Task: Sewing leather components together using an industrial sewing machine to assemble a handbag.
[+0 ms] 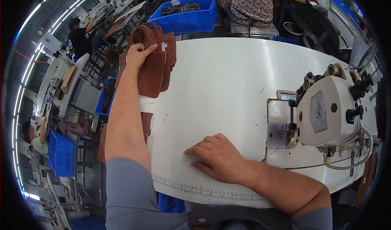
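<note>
At the far left of the white table lies a pile of reddish-brown flat panels (152, 77), which look like leather or thick fabric. Rolled strap-like loops (142, 33) of the same colour sit at its far end. My left hand (139, 55) reaches out to the pile, its fingers bent over the panels and the thumb stretched to the right; the fingertips are partly hidden. Over the front middle of the table is my right hand (218, 158), with nothing in it, fingers loosely curved and thumb apart.
A cream sewing machine (326, 107) stands at the right. A ruler strip (207, 192) runs along the table's front edge. More brown panels (146, 124) lie under my left forearm. Beyond the table are a blue bin (187, 20) and a seated person (252, 6); other workers sit at left.
</note>
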### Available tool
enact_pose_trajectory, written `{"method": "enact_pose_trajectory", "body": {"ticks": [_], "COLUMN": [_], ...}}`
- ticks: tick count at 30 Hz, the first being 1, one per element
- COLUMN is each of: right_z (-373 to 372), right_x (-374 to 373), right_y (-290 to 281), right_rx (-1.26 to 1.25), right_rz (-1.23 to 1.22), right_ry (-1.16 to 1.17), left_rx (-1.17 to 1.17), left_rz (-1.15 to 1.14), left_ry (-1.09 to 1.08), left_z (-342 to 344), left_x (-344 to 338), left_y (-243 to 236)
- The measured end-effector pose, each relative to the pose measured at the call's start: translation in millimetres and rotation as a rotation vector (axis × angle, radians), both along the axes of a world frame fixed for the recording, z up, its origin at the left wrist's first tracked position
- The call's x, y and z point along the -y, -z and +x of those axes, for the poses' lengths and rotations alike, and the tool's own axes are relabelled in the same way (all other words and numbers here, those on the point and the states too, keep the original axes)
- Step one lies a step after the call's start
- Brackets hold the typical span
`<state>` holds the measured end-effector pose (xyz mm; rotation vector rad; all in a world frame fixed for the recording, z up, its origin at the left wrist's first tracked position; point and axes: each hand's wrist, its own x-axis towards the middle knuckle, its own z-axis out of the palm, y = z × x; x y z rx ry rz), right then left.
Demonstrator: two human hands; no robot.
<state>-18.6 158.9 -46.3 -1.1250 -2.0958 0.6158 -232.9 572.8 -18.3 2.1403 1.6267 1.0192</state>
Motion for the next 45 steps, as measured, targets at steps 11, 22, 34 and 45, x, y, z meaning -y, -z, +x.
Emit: {"method": "enact_pose_trajectory", "body": {"ticks": [11, 22, 34, 45], "right_z": [0.8, 0.7, -0.7, 0.2], "right_x": [-0.8, -0.6, -1.5, 0.5], "right_y": [-0.8, -1.0, -2.9, -6.0], "right_rx": [-0.004, -0.017, -0.027, -0.026], "right_rz": [-0.022, -0.009, -0.006, -0.017], "right_ry": [-0.010, -0.002, 0.007, -0.004], "left_rx": [0.931, 1.307, 1.164, 0.797], "left_rz": [-0.291, -0.260, 0.027, 0.343], "left_ry": [0.246, 0.400, 0.390, 0.611], "left_z": [-9.8, -28.9, -42.1, -1.3], "left_x": [-3.0, -8.1, 39.4, 179.2], "left_y": [-2.0, -35.9, -105.7, -183.6]}}
